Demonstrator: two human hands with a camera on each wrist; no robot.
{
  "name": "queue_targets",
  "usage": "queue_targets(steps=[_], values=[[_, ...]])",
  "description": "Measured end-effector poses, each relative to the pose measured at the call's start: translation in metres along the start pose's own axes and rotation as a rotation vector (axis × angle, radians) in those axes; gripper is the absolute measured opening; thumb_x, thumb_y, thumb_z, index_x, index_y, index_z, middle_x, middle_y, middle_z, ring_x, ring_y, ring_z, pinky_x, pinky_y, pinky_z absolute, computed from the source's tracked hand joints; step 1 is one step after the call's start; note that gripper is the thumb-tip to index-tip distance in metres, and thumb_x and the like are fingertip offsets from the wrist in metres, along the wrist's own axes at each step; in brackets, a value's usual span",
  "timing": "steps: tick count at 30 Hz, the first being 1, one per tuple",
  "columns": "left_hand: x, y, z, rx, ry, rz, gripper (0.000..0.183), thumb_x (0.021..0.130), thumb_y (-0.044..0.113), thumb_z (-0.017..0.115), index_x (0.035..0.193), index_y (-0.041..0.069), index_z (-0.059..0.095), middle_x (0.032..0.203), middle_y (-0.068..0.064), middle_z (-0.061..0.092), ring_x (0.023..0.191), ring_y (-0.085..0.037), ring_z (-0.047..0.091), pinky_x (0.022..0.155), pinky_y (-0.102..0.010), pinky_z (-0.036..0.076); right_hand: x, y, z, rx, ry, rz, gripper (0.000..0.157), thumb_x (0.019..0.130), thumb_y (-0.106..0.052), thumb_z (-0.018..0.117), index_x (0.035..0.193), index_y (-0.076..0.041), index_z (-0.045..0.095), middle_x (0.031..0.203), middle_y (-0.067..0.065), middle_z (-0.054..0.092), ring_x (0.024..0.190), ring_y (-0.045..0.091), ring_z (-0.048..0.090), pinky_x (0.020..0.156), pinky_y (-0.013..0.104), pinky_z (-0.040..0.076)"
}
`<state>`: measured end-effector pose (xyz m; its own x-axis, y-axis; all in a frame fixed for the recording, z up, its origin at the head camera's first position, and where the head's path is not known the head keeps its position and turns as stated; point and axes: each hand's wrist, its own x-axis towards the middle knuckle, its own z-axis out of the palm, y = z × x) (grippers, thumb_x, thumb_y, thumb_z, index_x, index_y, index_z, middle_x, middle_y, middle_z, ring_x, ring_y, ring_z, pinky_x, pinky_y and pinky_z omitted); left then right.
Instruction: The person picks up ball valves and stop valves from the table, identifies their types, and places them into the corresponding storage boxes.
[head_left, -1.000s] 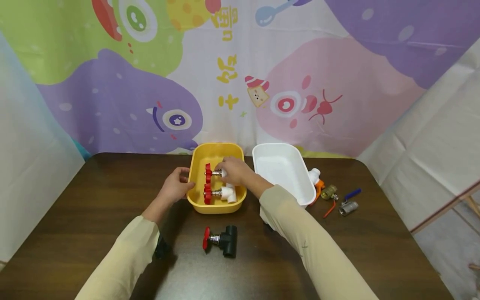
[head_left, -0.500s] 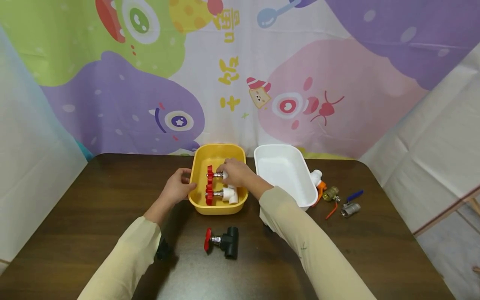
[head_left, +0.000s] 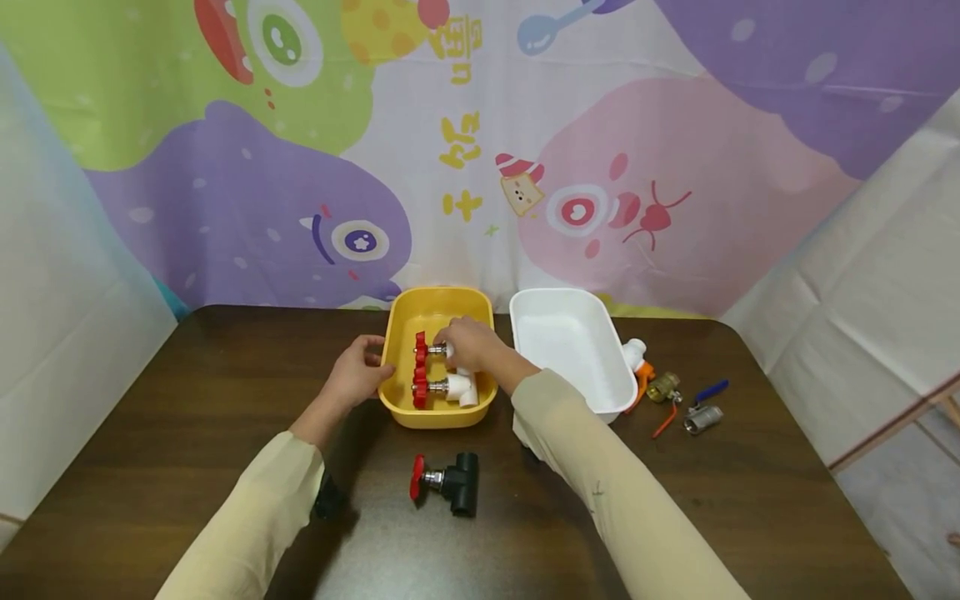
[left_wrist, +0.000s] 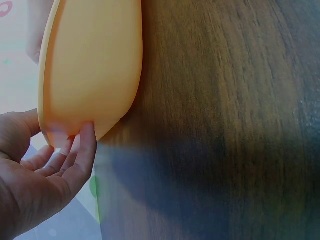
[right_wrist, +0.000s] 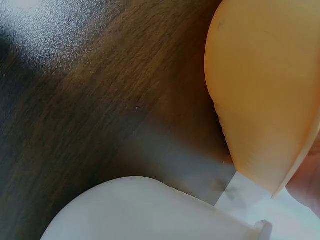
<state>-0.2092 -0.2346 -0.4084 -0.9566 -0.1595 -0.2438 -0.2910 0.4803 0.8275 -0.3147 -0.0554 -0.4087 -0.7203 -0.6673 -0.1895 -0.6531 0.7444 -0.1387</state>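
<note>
The left hand [head_left: 354, 372] grips the yellow tray [head_left: 437, 421]; the right hand [head_left: 474, 345] pinches the far valve [head_left: 437, 350], lying left-to-right, red wheel [head_left: 421, 343] leftward.

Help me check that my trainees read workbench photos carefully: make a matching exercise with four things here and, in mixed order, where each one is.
Things:
1. Left hand
2. Right hand
3. Black valve
4. Blue-handled valve

Places:
A. On the table, right of the white tray
B. Reaching over the right rim into the yellow tray
C. At the yellow tray's left rim
D. Between the yellow tray and the person

Pairs: 1-C, 2-B, 3-D, 4-A
</note>
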Motion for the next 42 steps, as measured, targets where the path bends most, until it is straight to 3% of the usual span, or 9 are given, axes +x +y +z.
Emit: queue_targets(steps=[22,42], values=[[0.0018,0.0002,0.0004,0.003,0.003,0.004,0.052,0.091,0.013,0.058,0.137,0.007,0.033,0.120,-0.022,0.049,0.098,-0.033,0.061,0.072,-0.035,0.059,0.0002,-0.0008,-0.0018,0.024,0.001,0.015,0.043,0.085,-0.023,0.066,0.127,-0.021,0.060,0.125,0.003,0.058,0.118,0.025,0.049,0.103,0.037,0.041],[0.0004,-0.0023,0.0025,-0.012,0.006,0.022,0.051,0.092,0.012,0.057,0.137,0.005,0.033,0.119,-0.024,0.049,0.096,-0.034,0.061,0.069,-0.035,0.059,-0.0040,0.0007,-0.0020,0.063,0.044,0.017,0.039,0.083,-0.030,0.069,0.121,-0.021,0.063,0.122,0.004,0.057,0.116,0.022,0.050,0.100,0.035,0.044]])
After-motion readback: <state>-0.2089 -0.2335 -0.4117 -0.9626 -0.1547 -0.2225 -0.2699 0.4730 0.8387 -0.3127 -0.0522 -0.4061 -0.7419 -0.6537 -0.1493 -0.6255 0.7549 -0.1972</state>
